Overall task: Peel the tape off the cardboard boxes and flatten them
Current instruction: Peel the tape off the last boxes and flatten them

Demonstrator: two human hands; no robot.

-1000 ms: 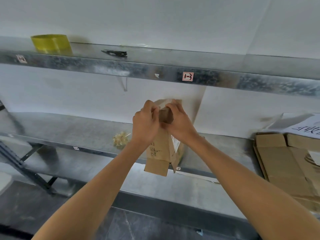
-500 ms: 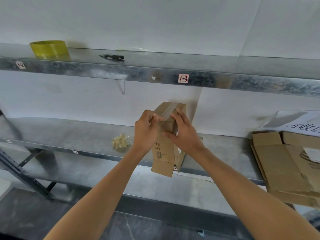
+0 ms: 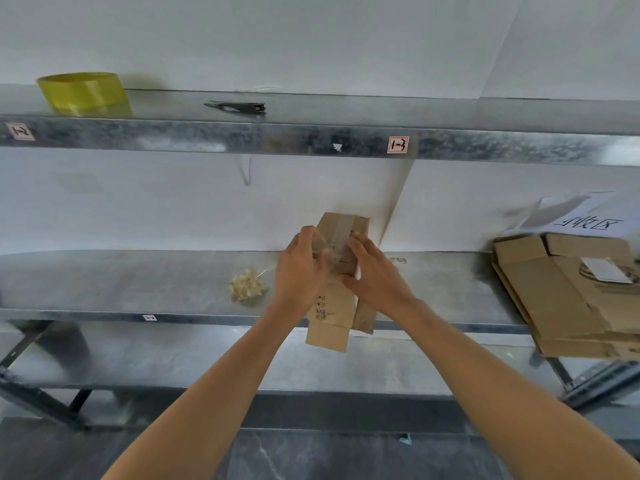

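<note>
A small brown cardboard box (image 3: pixel 332 306) is held upright in the air in front of the middle metal shelf, its lower flaps hanging open. A strip of clear tape (image 3: pixel 334 242) runs over its top end and is partly lifted. My left hand (image 3: pixel 299 271) pinches the loose tape at the box's upper left. My right hand (image 3: pixel 375 275) grips the box's right side, fingers over the top edge.
A stack of flattened cardboard (image 3: pixel 571 296) lies on the middle shelf (image 3: pixel 138 282) at the right, under a white paper sign (image 3: pixel 585 221). A crumpled wad of tape (image 3: pixel 246 289) sits left of the box. The upper shelf holds a yellow tape roll (image 3: pixel 85 93) and a dark cutter (image 3: pixel 239 107).
The box has tilted so its taped top faces me more. My left hand has pulled the tape strip further off toward the left. My right hand slid down the box's right side.
</note>
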